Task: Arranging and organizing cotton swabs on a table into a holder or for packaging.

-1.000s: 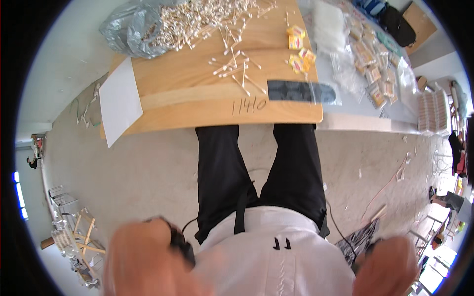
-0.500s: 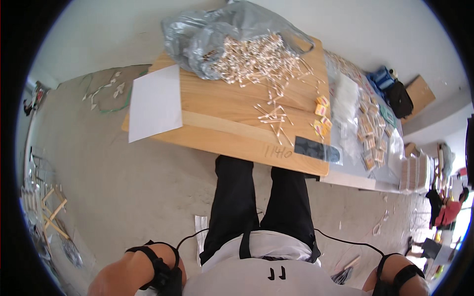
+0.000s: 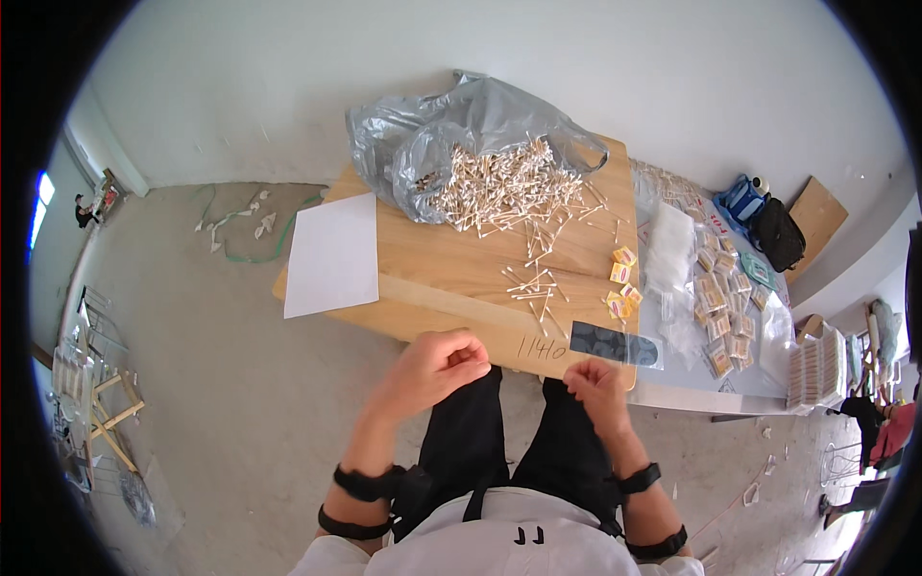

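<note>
My left hand (image 3: 439, 369) hovers just off the near edge of the wooden tabletop (image 3: 427, 259), fingers curled in toward the thumb with nothing showing between them. Opposite it, my right hand (image 3: 597, 388) is closed by the table's near right corner, fingertips drawn together and no object visible in them. A dark, clear-edged strip (image 3: 615, 344) lies just beyond the right hand. Farther back is a heap of cotton swabs (image 3: 504, 187), spilling from a grey plastic bag (image 3: 399, 144). A few loose swabs (image 3: 538, 288) lie closer to me. Several small yellow boxes (image 3: 621, 264) sit at the right.
White paper (image 3: 333, 254) overhangs the table's left edge. On a lower grey surface to the right lie clear plastic bags (image 3: 669, 250) and packs of swabs (image 3: 715, 293). Blue and black bags (image 3: 776, 235) rest by the wall. A wooden-legged folding stand (image 3: 115, 418) is far left.
Both my hands have come up into view from the lower edge, toward the table's near side. The view has tilted up, so the table appears lower. The swabs and boxes look unmoved.
</note>
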`<move>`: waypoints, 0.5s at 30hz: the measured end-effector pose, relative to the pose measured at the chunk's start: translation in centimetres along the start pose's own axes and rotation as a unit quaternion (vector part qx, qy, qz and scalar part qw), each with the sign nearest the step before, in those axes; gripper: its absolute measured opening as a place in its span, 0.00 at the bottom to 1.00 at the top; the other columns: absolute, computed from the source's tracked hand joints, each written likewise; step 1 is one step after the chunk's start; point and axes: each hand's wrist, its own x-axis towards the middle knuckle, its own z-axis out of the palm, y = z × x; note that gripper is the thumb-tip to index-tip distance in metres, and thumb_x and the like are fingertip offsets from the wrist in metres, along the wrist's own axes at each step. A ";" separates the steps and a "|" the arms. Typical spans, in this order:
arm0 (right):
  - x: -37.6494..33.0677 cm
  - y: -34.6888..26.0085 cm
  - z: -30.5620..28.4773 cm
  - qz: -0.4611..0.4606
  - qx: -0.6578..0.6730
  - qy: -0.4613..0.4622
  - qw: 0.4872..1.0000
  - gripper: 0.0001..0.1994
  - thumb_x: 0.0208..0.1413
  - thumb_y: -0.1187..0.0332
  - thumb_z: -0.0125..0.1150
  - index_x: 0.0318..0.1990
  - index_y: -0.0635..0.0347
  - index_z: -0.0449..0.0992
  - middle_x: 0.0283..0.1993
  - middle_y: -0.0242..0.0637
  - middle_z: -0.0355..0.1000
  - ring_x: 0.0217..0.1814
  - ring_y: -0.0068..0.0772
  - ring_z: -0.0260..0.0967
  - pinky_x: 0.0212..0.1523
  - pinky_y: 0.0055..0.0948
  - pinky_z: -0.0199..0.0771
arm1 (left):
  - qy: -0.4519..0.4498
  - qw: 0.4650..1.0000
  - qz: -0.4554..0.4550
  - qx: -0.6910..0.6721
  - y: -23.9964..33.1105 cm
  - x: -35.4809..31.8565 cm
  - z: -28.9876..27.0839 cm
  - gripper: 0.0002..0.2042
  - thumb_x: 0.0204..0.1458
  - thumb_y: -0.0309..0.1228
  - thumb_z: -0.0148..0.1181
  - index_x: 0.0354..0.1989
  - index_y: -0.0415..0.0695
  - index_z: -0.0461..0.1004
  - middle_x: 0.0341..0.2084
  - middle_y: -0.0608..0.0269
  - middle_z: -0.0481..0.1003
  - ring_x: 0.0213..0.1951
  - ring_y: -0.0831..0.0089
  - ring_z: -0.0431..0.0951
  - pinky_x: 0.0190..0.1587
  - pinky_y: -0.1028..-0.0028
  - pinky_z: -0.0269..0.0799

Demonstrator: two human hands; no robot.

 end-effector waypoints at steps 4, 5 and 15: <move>-1.2 6.1 1.2 -0.065 -0.122 0.058 0.989 0.09 0.43 0.73 0.65 0.31 0.69 0.72 0.26 0.39 0.70 0.26 0.29 0.67 0.30 0.27 0.70 | 0.026 0.996 0.000 0.091 -7.4 2.9 2.2 0.17 0.50 0.32 0.62 0.45 0.37 0.71 0.39 0.59 0.73 0.37 0.75 0.72 0.39 0.75 0.69; -1.4 6.7 1.6 -0.120 -0.181 0.075 0.973 0.11 0.42 0.74 0.65 0.33 0.68 0.71 0.30 0.41 0.70 0.31 0.35 0.68 0.34 0.30 0.71 | 0.044 0.987 0.009 0.156 -8.2 3.3 2.3 0.19 0.49 0.33 0.63 0.48 0.38 0.71 0.44 0.57 0.73 0.39 0.73 0.73 0.41 0.74 0.70; -2.1 5.3 5.2 -0.301 -0.360 0.057 0.881 0.17 0.44 0.74 0.61 0.45 0.60 0.72 0.47 0.40 0.66 0.49 0.47 0.62 0.49 0.42 0.63 | 0.094 0.975 0.070 0.190 -14.1 10.3 1.8 0.29 0.43 0.37 0.67 0.54 0.42 0.67 0.55 0.49 0.65 0.58 0.53 0.62 0.59 0.62 0.60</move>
